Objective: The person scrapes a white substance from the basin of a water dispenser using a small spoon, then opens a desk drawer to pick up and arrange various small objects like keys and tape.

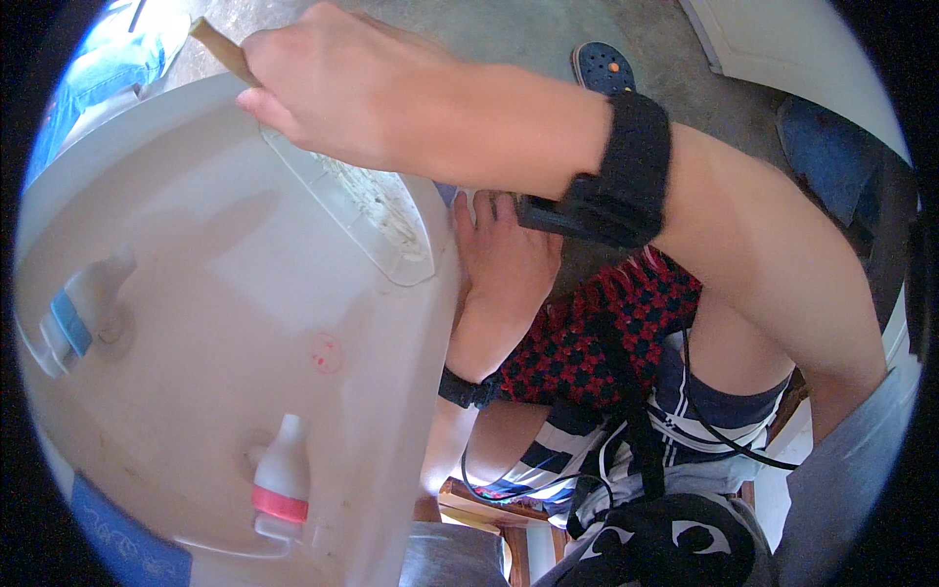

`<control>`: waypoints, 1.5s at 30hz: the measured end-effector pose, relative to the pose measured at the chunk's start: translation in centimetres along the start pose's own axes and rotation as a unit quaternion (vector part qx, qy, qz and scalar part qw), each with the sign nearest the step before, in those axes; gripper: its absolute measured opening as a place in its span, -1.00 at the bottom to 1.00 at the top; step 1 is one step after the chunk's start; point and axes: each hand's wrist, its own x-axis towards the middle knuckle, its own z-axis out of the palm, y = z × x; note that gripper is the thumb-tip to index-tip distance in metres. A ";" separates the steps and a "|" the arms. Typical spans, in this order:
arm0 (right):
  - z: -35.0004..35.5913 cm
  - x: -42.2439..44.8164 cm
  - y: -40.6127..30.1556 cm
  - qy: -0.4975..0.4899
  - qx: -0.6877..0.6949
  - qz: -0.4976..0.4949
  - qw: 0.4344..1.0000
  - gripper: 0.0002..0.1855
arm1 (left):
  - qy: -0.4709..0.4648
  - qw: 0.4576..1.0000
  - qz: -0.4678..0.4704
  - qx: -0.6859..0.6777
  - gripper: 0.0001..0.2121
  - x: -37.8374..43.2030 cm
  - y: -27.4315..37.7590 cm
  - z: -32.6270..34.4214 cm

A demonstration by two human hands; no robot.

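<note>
My right hand (315, 81) is closed around a light wooden stick or handle (220, 48), whose one end sticks out past the fist. Beneath that arm, a translucent plastic tray or piece (345, 213) with rough whitish material lies near the edge of a pale plastic surface (220, 308). My left hand (506, 249) lies back up just beyond this edge, fingers extended and slightly apart; its palm side is hidden. Two small bottles lie on the surface, one with a blue band (71, 323), the other with a pink band (281, 502).
A red and black checked fringed textile (587, 352) covers part of my lap, with black cables (726, 440) nearby. A dark clog (605, 67) is on the floor. Someone's jeans (117, 66) show at the upper left. A blue patterned piece (128, 536) is at the lower left.
</note>
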 end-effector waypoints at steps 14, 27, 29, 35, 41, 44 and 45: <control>0.9 0.4 -0.6 0.096 0.059 0.011 0.994 -0.70 | 0.093 0.994 0.050 0.000 -0.58 -0.3 -0.3 0.4; 1.0 -0.2 -0.8 -0.028 0.039 0.042 0.998 -0.70 | 0.078 0.996 0.042 0.000 -0.62 -0.6 -0.4 0.3; 1.2 -0.5 -1.1 -0.032 0.034 0.042 0.998 -0.68 | 0.075 0.996 0.045 -0.006 -0.63 -0.5 -0.4 0.2; 1.1 -0.9 0.0 -0.051 0.025 -0.017 0.998 -0.65 | 0.056 0.997 0.046 -0.031 -0.65 0.3 0.1 -0.5; 1.5 -1.3 -0.6 0.064 0.046 0.069 0.995 -0.68 | 0.058 0.995 0.058 -0.054 -0.67 -1.0 0.1 -1.6; 1.5 -1.5 -0.9 -0.103 0.007 0.022 0.994 -0.66 | 0.009 0.994 0.042 -0.103 -0.64 -1.6 0.0 -1.5; 1.5 -1.6 -0.9 -0.050 0.033 0.038 0.997 -0.67 | 0.016 0.995 0.068 -0.065 -0.62 -1.6 0.0 -1.5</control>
